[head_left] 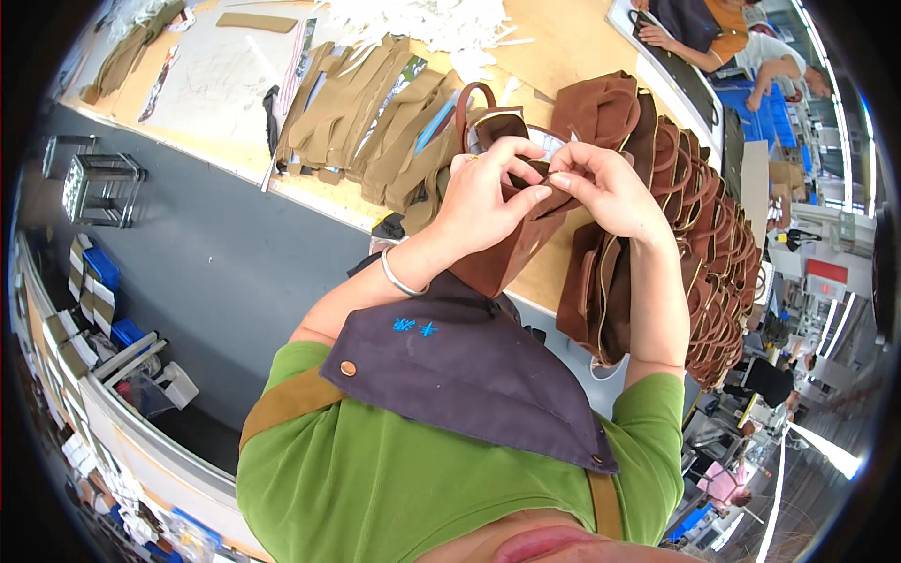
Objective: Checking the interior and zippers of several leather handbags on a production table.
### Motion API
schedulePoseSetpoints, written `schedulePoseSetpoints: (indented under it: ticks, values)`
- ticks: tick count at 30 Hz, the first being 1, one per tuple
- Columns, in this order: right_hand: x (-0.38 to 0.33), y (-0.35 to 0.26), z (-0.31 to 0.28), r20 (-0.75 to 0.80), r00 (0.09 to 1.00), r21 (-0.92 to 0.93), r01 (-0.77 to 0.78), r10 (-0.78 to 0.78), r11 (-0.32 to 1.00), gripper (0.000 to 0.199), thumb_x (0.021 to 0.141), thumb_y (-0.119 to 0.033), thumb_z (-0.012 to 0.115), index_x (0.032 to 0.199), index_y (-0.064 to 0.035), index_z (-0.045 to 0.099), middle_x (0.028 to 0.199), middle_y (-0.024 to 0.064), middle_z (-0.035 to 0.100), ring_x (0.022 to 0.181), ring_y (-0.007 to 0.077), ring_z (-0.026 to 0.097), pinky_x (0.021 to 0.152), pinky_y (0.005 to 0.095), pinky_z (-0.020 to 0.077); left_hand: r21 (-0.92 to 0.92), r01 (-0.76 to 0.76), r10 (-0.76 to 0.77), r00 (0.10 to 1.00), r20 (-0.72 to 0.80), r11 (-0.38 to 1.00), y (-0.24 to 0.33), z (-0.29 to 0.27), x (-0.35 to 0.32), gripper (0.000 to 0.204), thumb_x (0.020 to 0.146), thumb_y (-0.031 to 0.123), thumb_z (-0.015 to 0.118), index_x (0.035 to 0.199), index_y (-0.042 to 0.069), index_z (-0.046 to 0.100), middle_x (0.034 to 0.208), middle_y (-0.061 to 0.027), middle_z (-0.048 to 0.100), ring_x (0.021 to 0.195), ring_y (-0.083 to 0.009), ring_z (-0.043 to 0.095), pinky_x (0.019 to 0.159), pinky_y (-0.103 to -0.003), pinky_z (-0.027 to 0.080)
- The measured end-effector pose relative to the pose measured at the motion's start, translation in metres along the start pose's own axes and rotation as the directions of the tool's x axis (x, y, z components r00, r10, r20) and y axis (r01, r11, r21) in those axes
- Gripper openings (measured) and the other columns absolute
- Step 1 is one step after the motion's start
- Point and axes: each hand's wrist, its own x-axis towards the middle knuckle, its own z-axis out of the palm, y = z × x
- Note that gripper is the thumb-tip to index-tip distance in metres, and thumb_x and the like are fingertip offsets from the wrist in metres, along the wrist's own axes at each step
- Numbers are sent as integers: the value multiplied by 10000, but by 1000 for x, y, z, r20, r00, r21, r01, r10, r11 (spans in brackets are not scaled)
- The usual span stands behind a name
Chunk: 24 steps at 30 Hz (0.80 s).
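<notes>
Hanging mouth-upward between the two hands, a reddish-brown bag [505, 258] stood out at the near edge of the tabletop [544, 277], just in front of the person's dark apron [450, 347]. Its front panel looked smooth, with a soft sheen, and narrowed toward a lower corner close to the apron. One rounded handle [461, 111] in the same brown arched up beyond the left hand [483, 197]. A thin gold-coloured line edged part of the opening, and a pale lining [547, 143] showed inside.

Both hands met at the upper rim. The left hand pinched it with bent fingers and thumb, its wrist ringed by a silver-coloured bangle [402, 279]. The right hand [605, 188] pressed thumb and forefinger together on the same edge, tips almost touching the left's; exactly which bit they gripped was too small to tell.

Similar brown bags [694, 235] crowded the table on the right, handles raised and zip edges glinting gold. To the left lay overlapping khaki pieces [366, 113], with loose white strips [422, 23] heaped beyond.
</notes>
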Motion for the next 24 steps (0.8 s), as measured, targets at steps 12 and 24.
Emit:
schedulePoseSetpoints:
  ticks: [12,24]
  values:
    - [-12,-3,9,-13,1000,122,4,-3,993,27,922,-16,596,923,11,595,830,-18,574,805,59,494,726,234,429,-132,229,-201,960,195,964,-2,-3,-6,115,860,90,744,861,-9,688,704,6,651,639,-19,547,577,-223,461]
    - [-6,-2,7,41,999,47,-14,13,999,153,915,-135,659,942,15,648,782,-11,616,729,63,517,663,250,445,-195,265,-190,923,335,944,-9,-18,-4,72,874,96,684,913,37,690,774,9,648,735,-55,562,687,-278,431]
